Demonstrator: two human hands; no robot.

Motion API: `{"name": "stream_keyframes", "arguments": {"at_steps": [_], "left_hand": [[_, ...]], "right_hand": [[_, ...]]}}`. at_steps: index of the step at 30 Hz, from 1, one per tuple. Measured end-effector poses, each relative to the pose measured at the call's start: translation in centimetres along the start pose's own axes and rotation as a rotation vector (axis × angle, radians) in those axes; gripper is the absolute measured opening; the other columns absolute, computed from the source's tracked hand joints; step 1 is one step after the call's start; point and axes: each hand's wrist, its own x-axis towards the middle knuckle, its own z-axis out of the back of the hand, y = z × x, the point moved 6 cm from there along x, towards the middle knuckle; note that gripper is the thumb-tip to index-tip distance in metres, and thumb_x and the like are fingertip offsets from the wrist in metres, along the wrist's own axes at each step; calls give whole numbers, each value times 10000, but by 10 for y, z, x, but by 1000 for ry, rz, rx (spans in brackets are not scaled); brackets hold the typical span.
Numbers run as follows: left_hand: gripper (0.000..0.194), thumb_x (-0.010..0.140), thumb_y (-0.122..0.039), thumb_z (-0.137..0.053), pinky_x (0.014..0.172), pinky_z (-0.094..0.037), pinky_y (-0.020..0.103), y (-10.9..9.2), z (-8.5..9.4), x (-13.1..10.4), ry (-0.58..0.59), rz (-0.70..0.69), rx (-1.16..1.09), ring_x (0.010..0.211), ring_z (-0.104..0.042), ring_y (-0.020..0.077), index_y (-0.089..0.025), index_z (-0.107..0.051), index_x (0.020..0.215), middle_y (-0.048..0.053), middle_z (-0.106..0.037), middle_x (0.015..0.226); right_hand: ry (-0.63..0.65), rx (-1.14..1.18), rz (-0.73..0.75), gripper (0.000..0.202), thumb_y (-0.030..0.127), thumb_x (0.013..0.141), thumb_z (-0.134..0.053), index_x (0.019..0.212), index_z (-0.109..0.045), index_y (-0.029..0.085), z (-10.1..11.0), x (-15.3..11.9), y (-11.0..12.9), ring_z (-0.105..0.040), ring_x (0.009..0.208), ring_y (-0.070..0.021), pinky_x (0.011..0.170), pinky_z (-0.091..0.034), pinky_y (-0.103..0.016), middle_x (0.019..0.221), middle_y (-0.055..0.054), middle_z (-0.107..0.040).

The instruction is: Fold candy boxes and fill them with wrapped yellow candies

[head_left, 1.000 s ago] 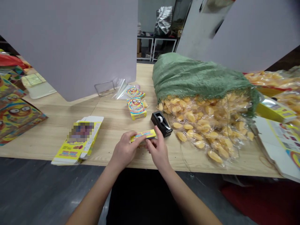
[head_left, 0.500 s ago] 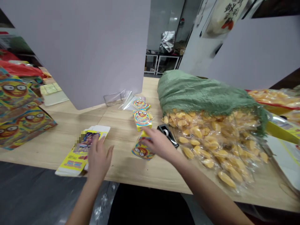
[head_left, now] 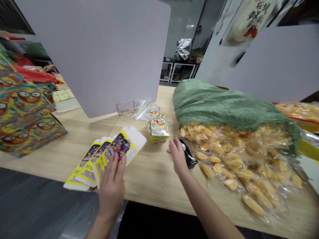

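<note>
My left hand [head_left: 113,186] lies over a yellow flattened carton [head_left: 122,146] with a dark printed picture. Its fingers rest on the printed face, and the thumb is hidden. Beneath and to the left, more flattened cartons [head_left: 84,164] are fanned out on the table. My right hand [head_left: 177,156] holds nothing, its fingers partly bent and apart, just left of a black tape dispenser [head_left: 189,157]. Beyond it is a short stack of small yellow boxes [head_left: 159,130] with a cartoon face in glasses.
On the right, a green woven sack [head_left: 224,99] spills clear-wrapped yellow pieces [head_left: 231,159] over the table [head_left: 147,186]. Larger cartoon-face boxes [head_left: 37,126] are piled at left. A pale upright panel [head_left: 112,59] stands behind a wire stand [head_left: 125,108] and clear plastic bags [head_left: 142,109].
The small box from my right hand now sits with the others at the back, and that hand has let go. My left hand has drawn the top flattened carton rightward off its pile.
</note>
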Motion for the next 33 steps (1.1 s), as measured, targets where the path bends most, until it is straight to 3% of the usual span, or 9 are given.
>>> {"name": "stream_keyframes", "arguments": {"at_steps": [5, 9, 12, 14, 15, 20, 25, 29, 33], "left_hand": [[627, 883, -196, -514, 1141, -250, 524, -77, -18, -17, 170, -177, -256, 1394, -332, 293, -224, -298, 1471, 149, -402, 1479], [702, 792, -453, -658, 980, -459, 495, -56, -29, -2, 258, 240, -493, 1233, -521, 336, -177, -409, 1388, 185, -540, 1340], [304, 880, -411, -551, 700, -546, 301, -53, -45, 6, 586, 336, -762, 833, -684, 207, -207, -615, 1096, 62, -715, 973], [223, 890, -387, -539, 671, -523, 258, -63, -43, 9, 685, 295, -838, 785, -669, 179, -220, -647, 989, 29, -716, 907], [205, 886, -375, -546, 687, -515, 253, -69, -40, 10, 694, 267, -851, 800, -663, 175, -227, -652, 981, 25, -712, 916], [349, 857, -502, -555, 768, -514, 306, -100, -32, 10, 825, 221, -1111, 863, -642, 201, -205, -639, 1019, 64, -677, 920], [994, 523, -805, -652, 915, -483, 482, -123, -34, -1, 1071, 174, -1635, 1153, -561, 340, -211, -504, 1306, 143, -602, 1197], [879, 531, -681, -759, 900, -502, 491, -127, -43, -11, 1052, 440, -1680, 1103, -601, 355, -198, -565, 1239, 146, -632, 1187], [618, 664, -500, -765, 855, -541, 451, -121, -56, -20, 908, 719, -1526, 980, -668, 313, -166, -584, 1152, 139, -685, 1102]], "right_hand": [[294, 223, -110, 468, 445, 788, -669, 1197, -578, 237, 17, -81, 10, -619, 1080, -250, 900, -519, -406, 1194, -85, -655], [335, 150, -144, 389, 447, 832, -614, 1136, -590, 206, 47, -90, 13, -648, 971, -262, 816, -540, -434, 1063, -99, -695], [15, -138, 131, 436, 380, 795, -659, 1177, -547, 202, 88, -82, 32, -612, 945, -241, 793, -519, -405, 1085, -103, -640], [-303, -364, 416, 408, 319, 778, -679, 1144, -539, 205, 112, -87, 58, -573, 924, -222, 790, -488, -378, 1059, -90, -601], [-316, -459, 510, 360, 304, 776, -683, 1096, -549, 207, 112, -89, 68, -560, 899, -215, 779, -473, -366, 1017, -77, -594], [314, -717, 470, 316, 338, 672, -798, 762, -524, 207, 66, -88, 87, -529, 775, -197, 709, -435, -334, 801, -16, -576], [517, -562, 595, 302, 269, 696, -787, 744, -494, 216, 48, -114, 117, -583, 984, -216, 1034, -328, -464, 979, -25, -632], [216, -375, 562, 312, 287, 724, -749, 961, -548, 255, 69, -124, 106, -437, 1295, -313, 1115, -235, -561, 1303, -89, -551], [21, 35, 94, 498, 339, 854, -611, 1293, -389, 260, 84, -122, 44, -596, 1143, -257, 944, -497, -439, 1252, -118, -601]]}}
